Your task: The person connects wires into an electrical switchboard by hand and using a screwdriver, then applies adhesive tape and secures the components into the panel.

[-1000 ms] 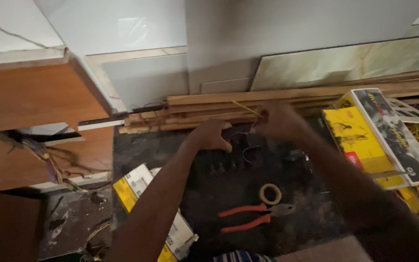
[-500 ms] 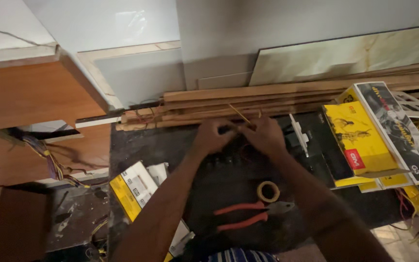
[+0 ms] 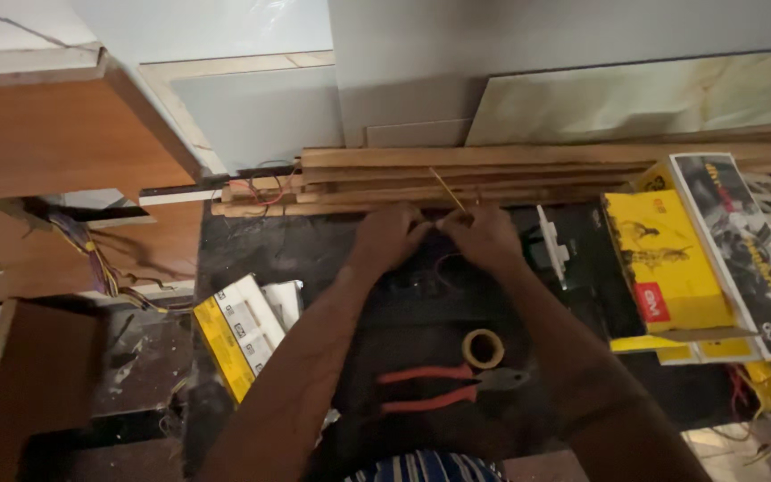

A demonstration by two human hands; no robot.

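Left hand (image 3: 392,236): pinched on thin yellow wire (image 3: 447,189), frame centre.
Right hand (image 3: 485,236): pinched on same wire.
Risk: wire could be snapped if overbent.

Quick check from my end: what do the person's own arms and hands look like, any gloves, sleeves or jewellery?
Both arms are bare from the bottom of the frame to the wrists, with no sleeves in view. The left hand and right hand wear no gloves; no watch, ring or band is visible, though the picture is dim. A striped blue-and-white garment shows at the bottom edge.
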